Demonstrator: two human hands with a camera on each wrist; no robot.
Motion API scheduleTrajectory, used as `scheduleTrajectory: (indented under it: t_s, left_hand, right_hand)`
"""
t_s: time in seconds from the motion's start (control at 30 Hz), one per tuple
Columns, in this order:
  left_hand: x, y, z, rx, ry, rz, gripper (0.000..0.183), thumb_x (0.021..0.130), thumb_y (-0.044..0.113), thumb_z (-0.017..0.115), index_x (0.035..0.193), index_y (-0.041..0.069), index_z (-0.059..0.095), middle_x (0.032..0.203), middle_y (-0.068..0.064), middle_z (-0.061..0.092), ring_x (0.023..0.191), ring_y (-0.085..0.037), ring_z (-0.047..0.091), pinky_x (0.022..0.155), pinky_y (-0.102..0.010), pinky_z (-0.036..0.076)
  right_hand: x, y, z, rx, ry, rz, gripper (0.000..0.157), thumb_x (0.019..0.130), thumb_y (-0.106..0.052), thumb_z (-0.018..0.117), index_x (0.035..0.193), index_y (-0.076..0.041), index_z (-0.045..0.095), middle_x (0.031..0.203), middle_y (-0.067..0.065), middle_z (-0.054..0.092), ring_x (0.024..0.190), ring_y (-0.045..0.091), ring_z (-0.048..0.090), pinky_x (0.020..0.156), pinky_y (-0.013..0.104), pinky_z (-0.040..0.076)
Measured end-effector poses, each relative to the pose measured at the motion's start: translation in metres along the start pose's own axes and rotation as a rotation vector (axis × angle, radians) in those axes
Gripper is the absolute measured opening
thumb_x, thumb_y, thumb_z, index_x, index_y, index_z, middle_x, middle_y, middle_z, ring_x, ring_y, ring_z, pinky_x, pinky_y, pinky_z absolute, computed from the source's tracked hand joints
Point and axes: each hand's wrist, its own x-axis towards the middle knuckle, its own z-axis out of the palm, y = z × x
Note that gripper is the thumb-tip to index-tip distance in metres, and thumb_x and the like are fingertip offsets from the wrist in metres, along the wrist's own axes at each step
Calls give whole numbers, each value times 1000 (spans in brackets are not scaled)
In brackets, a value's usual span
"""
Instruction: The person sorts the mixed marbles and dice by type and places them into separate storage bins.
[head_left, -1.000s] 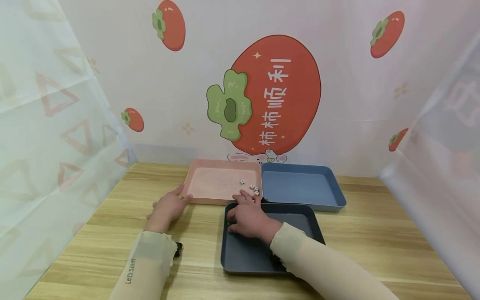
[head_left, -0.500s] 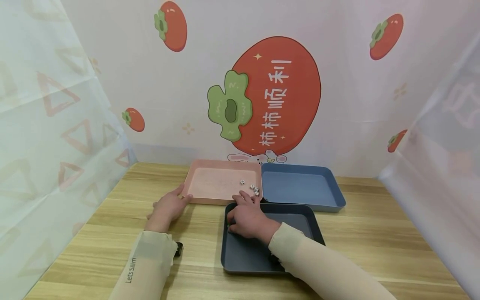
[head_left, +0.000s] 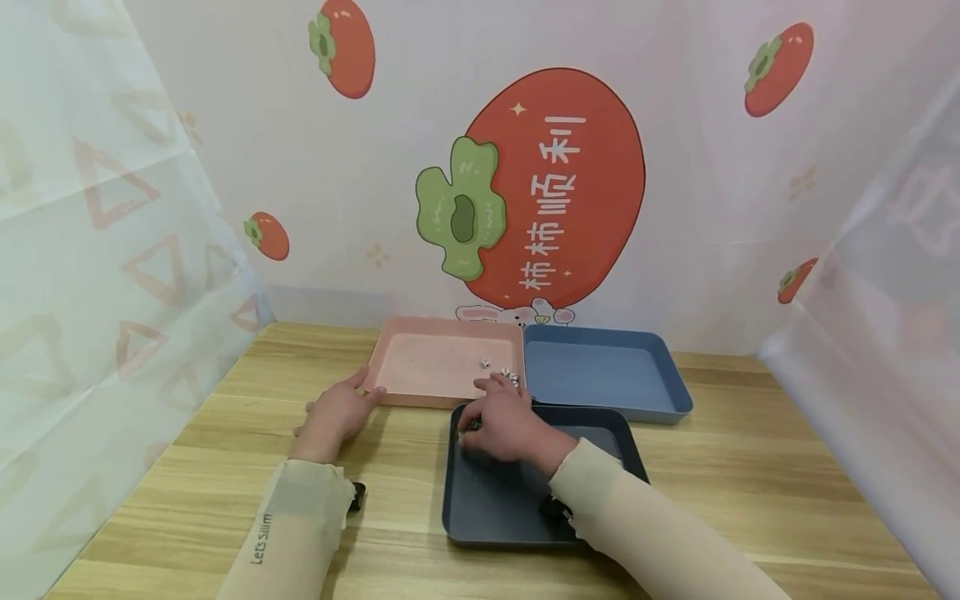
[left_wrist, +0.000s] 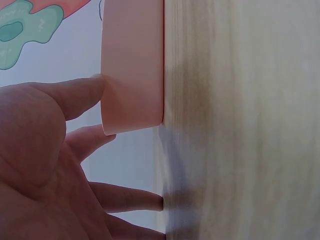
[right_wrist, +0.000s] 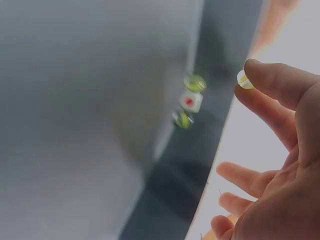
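My right hand (head_left: 506, 423) is over the left side of the dark grey tray (head_left: 510, 508). Its thumb and index finger pinch a clear marble (right_wrist: 244, 80) with a yellow swirl, lifted near the tray's wall in the right wrist view. Below it in that tray lie a white die (right_wrist: 190, 101) with a red dot and two yellow-green marbles (right_wrist: 194, 82), one on each side. My left hand (head_left: 341, 412) has its thumb and index fingertips at the near left corner of the pink tray (head_left: 427, 362); its other fingers extend, spread, toward the table.
Several white dice (head_left: 485, 363) sit at the right end of the pink tray. A blue tray (head_left: 600, 375) stands right beside it, and the dark grey tray is in front of both. A printed cloth backdrop (head_left: 697, 208) rises behind the wooden table (head_left: 750, 467).
My right hand has lifted slightly and shifted a little right inside the dark grey tray, with the pinched marble. The left hand stays at the pink tray's corner.
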Motion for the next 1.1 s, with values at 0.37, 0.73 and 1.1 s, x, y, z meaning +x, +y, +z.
scheduleTrajectory:
  t_s: [0.37,0.73,1.1]
  left_hand:
    - [1,0,1,15,-2,-1,72,102,56,42,161,22,19,156,-31,20,125,-77,-4,83,-92,2]
    - [0,-2,0,25,-4,14,73,101,58,41,161,21,20,157,-30,21,123,-79,0,83,-92,3]
    - [-1,0,0,24,3,21,73,101,58,42,161,21,21,156,-31,22,124,-79,0,82,-92,3]
  right_hand:
    - [-2,25,-48,523,139,127,15,92,-24,72,98,-13,80,103,-1,64,96,23,56,77,43,51]
    - [-4,63,-78,485,216,350,22,95,-25,69,111,-12,77,127,9,60,109,30,53,86,48,49]
    - [-16,121,-92,336,197,473,27,97,-22,67,119,-7,73,142,19,51,121,39,47,89,54,50]
